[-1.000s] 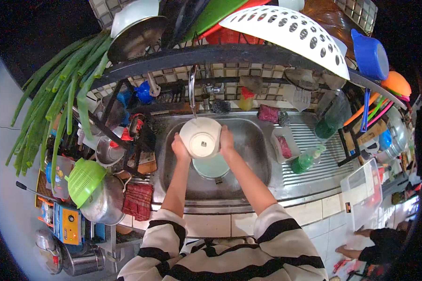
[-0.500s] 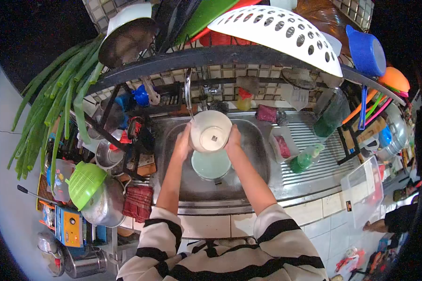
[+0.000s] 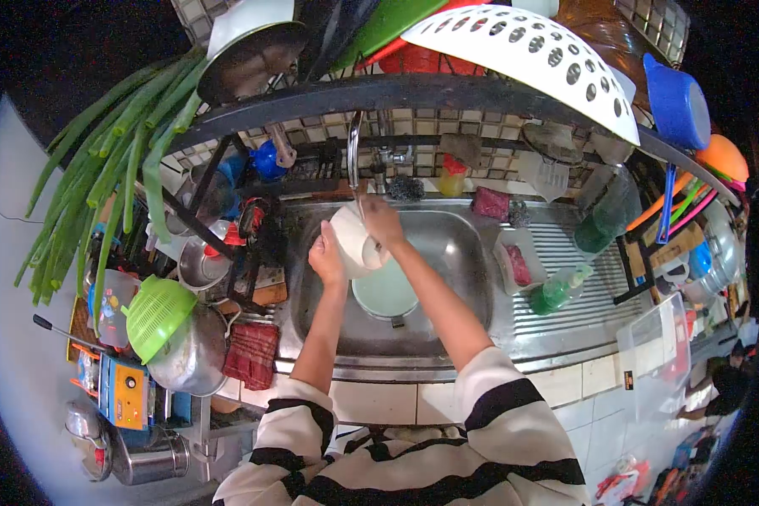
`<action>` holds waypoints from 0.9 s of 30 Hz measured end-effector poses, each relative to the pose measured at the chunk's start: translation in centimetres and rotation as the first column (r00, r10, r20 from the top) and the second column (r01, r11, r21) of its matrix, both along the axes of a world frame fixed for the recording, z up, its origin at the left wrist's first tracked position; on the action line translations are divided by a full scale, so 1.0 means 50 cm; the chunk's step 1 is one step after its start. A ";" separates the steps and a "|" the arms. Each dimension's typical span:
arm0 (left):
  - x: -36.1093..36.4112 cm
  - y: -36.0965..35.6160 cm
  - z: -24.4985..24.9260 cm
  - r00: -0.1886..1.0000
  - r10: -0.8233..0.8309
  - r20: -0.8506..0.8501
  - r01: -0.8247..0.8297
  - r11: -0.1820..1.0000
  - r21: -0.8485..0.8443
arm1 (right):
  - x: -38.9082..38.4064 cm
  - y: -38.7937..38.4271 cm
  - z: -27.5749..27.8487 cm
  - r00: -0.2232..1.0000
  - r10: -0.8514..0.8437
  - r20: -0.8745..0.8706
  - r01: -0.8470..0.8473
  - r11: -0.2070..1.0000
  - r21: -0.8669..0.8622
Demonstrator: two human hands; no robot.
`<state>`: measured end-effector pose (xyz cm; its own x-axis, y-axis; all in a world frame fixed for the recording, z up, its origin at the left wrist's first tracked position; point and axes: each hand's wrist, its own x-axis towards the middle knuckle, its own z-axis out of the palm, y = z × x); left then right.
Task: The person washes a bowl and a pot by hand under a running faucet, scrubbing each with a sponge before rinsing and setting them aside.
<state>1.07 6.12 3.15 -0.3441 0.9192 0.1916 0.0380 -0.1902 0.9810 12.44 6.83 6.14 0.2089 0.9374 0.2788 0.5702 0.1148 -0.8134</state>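
Observation:
A whitish round container is held tilted over the sink, just below the curved metal faucet. My left hand grips its left side. My right hand is closed at its upper right side, near the faucet's end; its fingertips are partly hidden. Under the container, a pale green round bowl rests in the sink basin.
Right of the basin are a container with a pink item and a green soap bottle. A black rack arches overhead, holding a white colander. Green onions hang left. Another person is at far right.
The container has tilted and moved slightly left. My right hand has shifted up and left from its right side toward the faucet. The whole view has shifted slightly.

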 end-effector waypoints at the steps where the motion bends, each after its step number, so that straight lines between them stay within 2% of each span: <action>1: 0.000 0.003 -0.012 1.000 0.000 0.001 0.000 1.000 -0.001 | 0.005 0.016 -0.023 0.976 0.001 0.216 0.020 0.995 -0.094; 2: 0.002 0.007 -0.023 1.000 0.001 0.013 -0.001 1.000 -0.024 | 0.010 0.031 -0.046 0.906 0.020 0.422 0.061 0.982 -0.179; 3: 0.006 0.013 -0.032 1.000 0.001 0.028 0.000 0.999 -0.046 | -0.018 0.028 -0.038 0.946 -0.124 0.299 0.194 0.957 -0.217; 4: 0.013 0.021 -0.040 0.999 -0.004 0.033 0.005 0.999 -0.042 | -0.041 0.014 -0.040 0.895 -0.139 0.425 0.125 0.990 0.061; 5: 0.017 0.026 -0.051 0.966 -0.087 0.243 0.101 0.994 -0.044 | -0.049 -0.018 -0.013 0.866 -0.207 0.456 0.031 0.931 0.364; 6: 0.016 0.022 -0.061 0.884 -0.157 0.440 0.191 0.981 -0.035 | -0.055 -0.049 0.012 0.842 -0.276 0.463 -0.084 0.781 0.619; 7: 0.012 0.011 -0.046 0.905 -0.101 0.414 0.204 0.956 -0.213 | -0.047 -0.051 0.012 0.843 -0.274 0.463 -0.083 0.784 0.615; 8: 0.016 0.009 -0.045 0.905 -0.100 0.414 0.202 0.956 -0.211 | -0.025 -0.043 0.020 0.865 -0.132 0.484 -0.004 0.963 0.270; 9: 0.020 0.005 -0.051 0.868 -0.077 0.490 0.215 0.948 -0.233 | -0.004 -0.037 0.025 0.895 0.008 0.447 0.052 0.991 -0.122; 10: 0.022 -0.002 -0.046 0.826 -0.051 0.562 0.231 0.939 -0.255 | 0.016 -0.034 0.023 0.896 0.009 0.445 0.050 0.991 -0.122; 11: 0.021 -0.005 -0.039 0.824 -0.021 0.566 0.247 0.912 -0.326 | 0.041 -0.033 0.020 0.992 0.019 0.121 0.013 0.967 -0.254; 12: 0.020 -0.006 -0.046 0.823 -0.022 0.568 0.250 0.911 -0.327 | 0.063 -0.035 0.013 0.977 -0.016 -0.213 -0.063 0.930 -0.363; 13: 0.016 -0.001 -0.058 0.747 -0.030 0.664 0.300 0.907 -0.296 | 0.083 -0.018 -0.042 0.978 -0.019 -0.209 -0.059 0.930 -0.363; 14: 0.015 0.005 -0.068 0.660 -0.039 0.750 0.346 0.902 -0.258 | 0.102 0.018 -0.133 0.943 -0.109 -0.316 0.012 0.956 -0.294; 15: 0.016 0.011 -0.076 0.644 -0.026 0.765 0.342 0.904 -0.257 | 0.111 0.037 -0.182 0.887 -0.185 -0.424 0.090 0.968 -0.233; 16: 0.015 0.022 -0.093 0.643 -0.027 0.765 0.343 0.904 -0.256 | 0.103 0.021 -0.172 0.887 -0.186 -0.424 0.092 0.968 -0.233; 17: 0.013 0.035 -0.108 0.610 -0.053 0.791 0.420 0.868 -0.266 | 0.091 0.002 -0.165 0.502 -0.130 -0.855 -0.054 0.982 -0.180; 18: 0.017 0.044 -0.115 0.573 -0.076 0.816 0.496 0.825 -0.271 | 0.082 -0.014 -0.145 -0.056 -0.061 -0.997 -0.144 0.988 -0.053; 19: 0.027 0.043 -0.107 0.572 -0.079 0.816 0.500 0.823 -0.271 | 0.075 -0.024 -0.123 -0.055 -0.061 -0.997 -0.140 0.989 -0.053; 21: 0.038 0.042 -0.097 0.459 -0.209 0.863 0.667 0.723 -0.180 | 0.056 -0.042 -0.093 0.068 -0.203 -0.977 0.187 0.964 -0.187; 22: 0.039 0.064 -0.130 0.461 -0.209 0.862 0.668 0.721 -0.182 | 0.055 -0.045 -0.100 0.065 -0.204 -0.977 0.189 0.964 -0.189; 24: 0.052 0.096 -0.153 0.774 -0.293 0.561 0.487 0.842 -0.232 | 0.056 -0.050 -0.100 0.205 -0.162 -0.965 0.355 0.931 -0.081; 25: 0.064 0.094 -0.151 0.779 -0.392 0.490 0.518 0.843 -0.148 | 0.061 -0.053 -0.096 0.205 -0.161 -0.965 0.355 0.931 -0.080; 26: 0.071 0.100 -0.146 0.779 -0.391 0.490 0.516 0.843 -0.149 | 0.068 -0.058 -0.092 0.316 -0.271 -0.909 0.428 0.896 -0.118; 27: 0.078 0.104 -0.130 0.882 -0.426 0.200 0.461 0.869 -0.180 | 0.070 -0.067 -0.081 0.412 -0.381 -0.828 0.501 0.853 -0.143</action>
<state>4.96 11.32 -3.36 0.1012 0.9936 -0.0497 -0.1495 0.0646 0.9866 15.93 3.50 2.08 0.7681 0.6209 -0.1563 -0.3268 0.1703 -0.9296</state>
